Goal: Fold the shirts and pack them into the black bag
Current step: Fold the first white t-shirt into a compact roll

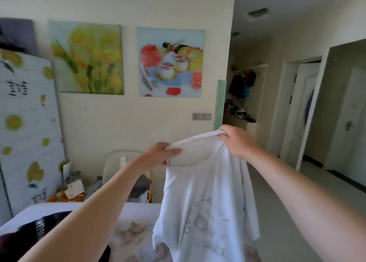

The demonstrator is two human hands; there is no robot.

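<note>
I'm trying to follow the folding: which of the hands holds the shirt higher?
The right hand, gripping the top edge of the white shirt on the hallway side. The left hand grips the same edge lower, toward the paintings.

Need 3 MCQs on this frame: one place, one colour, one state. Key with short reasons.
1. Where does the dark lettered garment lie?
A. on the pale patterned surface
B. on the floor
C. on a hanger
2. What colour is the printed T-shirt?
A. red
B. white
C. green
3. What is its state?
A. folded flat
B. bagged
C. held up, unfolded

Key:
1A, it lies on the surface at lower left.
2B, the fabric is white.
3C, the left hand and right hand grip its neckline and the body hangs loose.
</note>
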